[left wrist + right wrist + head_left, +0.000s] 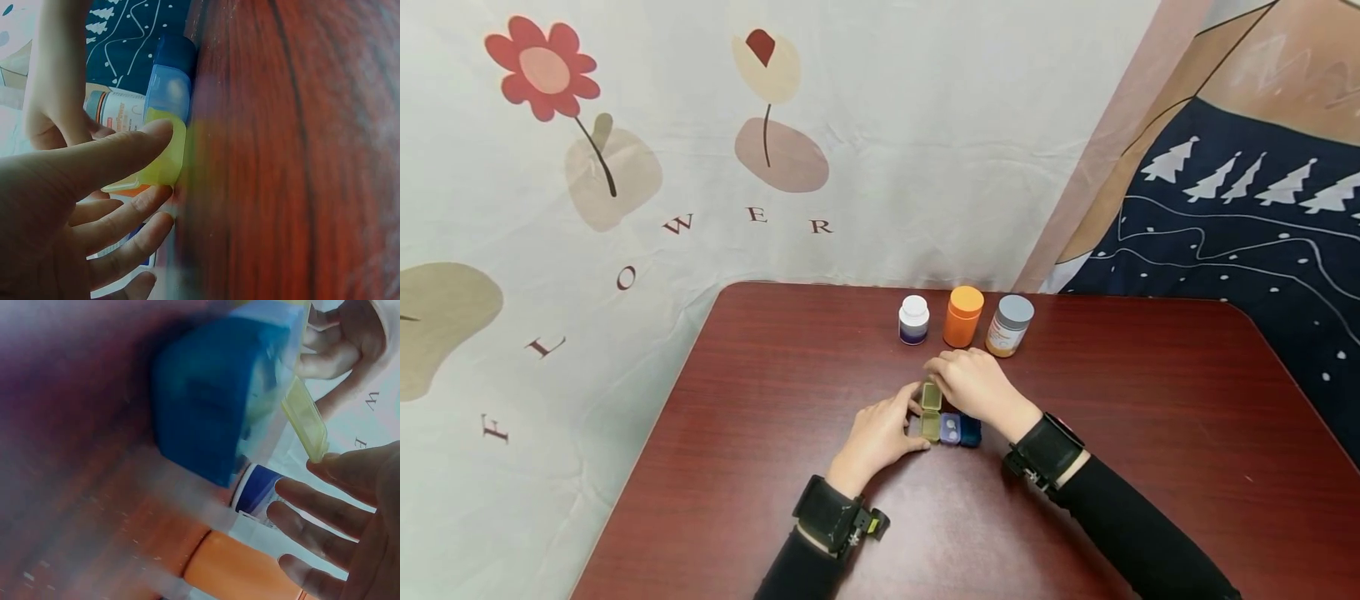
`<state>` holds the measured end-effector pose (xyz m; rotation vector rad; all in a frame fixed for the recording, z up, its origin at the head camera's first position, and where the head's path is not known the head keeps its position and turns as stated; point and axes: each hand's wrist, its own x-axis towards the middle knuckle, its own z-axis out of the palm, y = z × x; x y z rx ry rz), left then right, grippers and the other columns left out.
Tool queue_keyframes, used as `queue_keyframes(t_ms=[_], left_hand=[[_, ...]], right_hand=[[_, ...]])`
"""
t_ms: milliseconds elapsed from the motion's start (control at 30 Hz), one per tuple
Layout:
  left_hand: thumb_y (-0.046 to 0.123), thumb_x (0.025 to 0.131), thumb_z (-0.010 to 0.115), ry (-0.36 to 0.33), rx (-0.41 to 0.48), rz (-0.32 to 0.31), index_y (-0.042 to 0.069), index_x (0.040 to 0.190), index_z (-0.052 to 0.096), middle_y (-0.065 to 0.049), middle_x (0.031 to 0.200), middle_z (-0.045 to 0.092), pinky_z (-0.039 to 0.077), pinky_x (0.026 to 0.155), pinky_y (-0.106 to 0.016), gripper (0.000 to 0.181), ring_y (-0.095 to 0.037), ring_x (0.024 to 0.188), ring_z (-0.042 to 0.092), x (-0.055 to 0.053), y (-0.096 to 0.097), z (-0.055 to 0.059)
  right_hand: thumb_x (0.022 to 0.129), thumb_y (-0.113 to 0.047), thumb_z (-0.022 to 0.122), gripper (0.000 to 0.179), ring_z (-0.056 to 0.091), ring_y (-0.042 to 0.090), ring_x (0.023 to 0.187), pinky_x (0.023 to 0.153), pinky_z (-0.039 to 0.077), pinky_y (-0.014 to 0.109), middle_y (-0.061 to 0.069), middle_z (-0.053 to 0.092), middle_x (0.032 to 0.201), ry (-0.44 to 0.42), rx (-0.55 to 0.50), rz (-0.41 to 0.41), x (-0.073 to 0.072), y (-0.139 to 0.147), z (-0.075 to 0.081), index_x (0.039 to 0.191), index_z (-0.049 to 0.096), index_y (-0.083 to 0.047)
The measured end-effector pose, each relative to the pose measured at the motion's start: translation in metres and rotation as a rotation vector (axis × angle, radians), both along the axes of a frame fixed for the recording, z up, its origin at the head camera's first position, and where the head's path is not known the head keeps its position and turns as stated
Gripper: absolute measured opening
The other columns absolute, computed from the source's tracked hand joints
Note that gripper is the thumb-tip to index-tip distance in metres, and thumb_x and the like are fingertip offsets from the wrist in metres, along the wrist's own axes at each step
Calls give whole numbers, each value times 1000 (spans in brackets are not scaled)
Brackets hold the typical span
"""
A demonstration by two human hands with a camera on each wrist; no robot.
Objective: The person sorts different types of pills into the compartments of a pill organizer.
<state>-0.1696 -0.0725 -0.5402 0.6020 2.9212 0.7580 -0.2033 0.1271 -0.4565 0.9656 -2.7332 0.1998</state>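
Observation:
A small pill organizer with yellow-green, lavender and dark blue compartments sits on the table between the hands. My left hand grips its left end, thumb on the near side and fingers on the far side. The yellow-green lid stands raised, tipped away from its compartment. At the lid's outer edge, my right hand touches it with its fingertips; the other fingers extend loosely. A whitish spot shows through the lavender compartment. Left-hand fingers partly cover the organizer's left end.
Behind the hands stand a white bottle with a dark blue base, an orange bottle and a grey-capped bottle. The reddish-brown table ends at a printed cloth along the back.

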Motion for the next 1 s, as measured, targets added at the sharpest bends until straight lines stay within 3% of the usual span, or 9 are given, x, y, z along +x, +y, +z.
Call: queue_keyframes(t_ms=[433, 767, 1000], left_hand=[[42, 85, 97, 13, 4, -6, 22, 164, 48, 19, 122, 80, 59, 83, -37, 95, 2, 91, 70, -1, 0, -1], [44, 86, 97, 30, 12, -8, 20, 163, 49, 16, 121, 80, 58, 81, -36, 94, 2, 88, 67, -1, 2, -1], [46, 86, 96, 37, 1, -8, 21, 163, 49, 17, 120, 80, 57, 82, -36, 93, 3, 87, 65, 1, 0, -2]], right_hand=[[103, -17, 78, 21, 78, 30, 94, 78, 65, 45, 11, 80, 109, 81, 43, -47, -34, -21, 28, 120, 79, -6], [100, -18, 82, 38, 73, 37, 114, 99, 61, 48, 21, 75, 125, 165, 77, -104, -57, -34, 38, 132, 72, 1], [102, -20, 78, 47, 73, 39, 121, 103, 58, 52, 21, 74, 133, 99, 109, -153, -78, -42, 37, 143, 67, 0]])
